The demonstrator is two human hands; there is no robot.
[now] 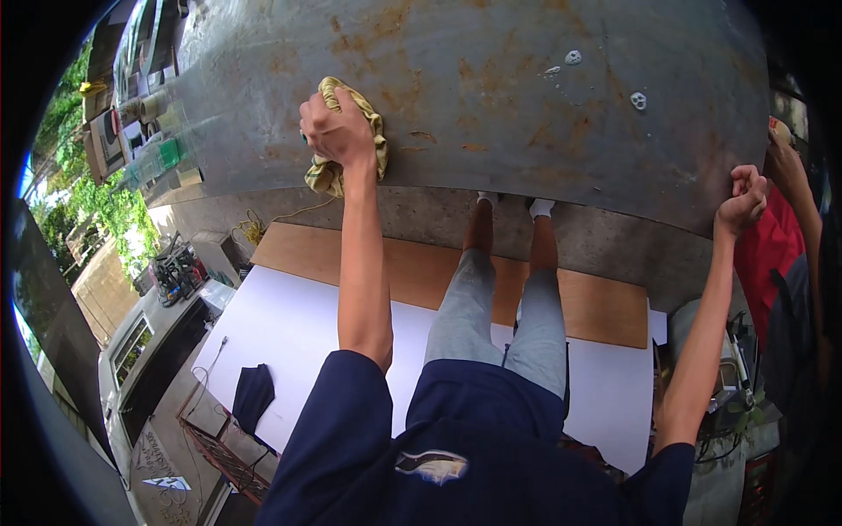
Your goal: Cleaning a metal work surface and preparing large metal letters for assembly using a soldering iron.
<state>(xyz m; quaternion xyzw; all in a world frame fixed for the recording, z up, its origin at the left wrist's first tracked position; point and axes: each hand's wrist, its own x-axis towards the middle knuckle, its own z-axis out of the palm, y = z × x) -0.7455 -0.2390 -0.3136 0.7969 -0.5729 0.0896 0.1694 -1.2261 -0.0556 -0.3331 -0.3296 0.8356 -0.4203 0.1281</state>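
My left hand (338,131) is closed on a crumpled yellow-green rag (379,145) and presses it against a large grey metal sheet (491,105). Brown rust stains mottle the sheet's surface around the rag. Two small patches of white foam, one of them a foam patch (638,101), lie on its right part with a few drops beside them. At the sheet's right near corner, my right hand (744,202) is curled into a loose fist. No object shows in it, and whether it touches the edge I cannot tell.
A person in red and dark clothing (776,254) stands close at my right. Behind me lie a brown board (605,307) and a white panel (294,307) with a dark cloth (254,396). A yellow cord (253,230) is bundled at left. Green bottles (167,155) stand past the sheet's left end.
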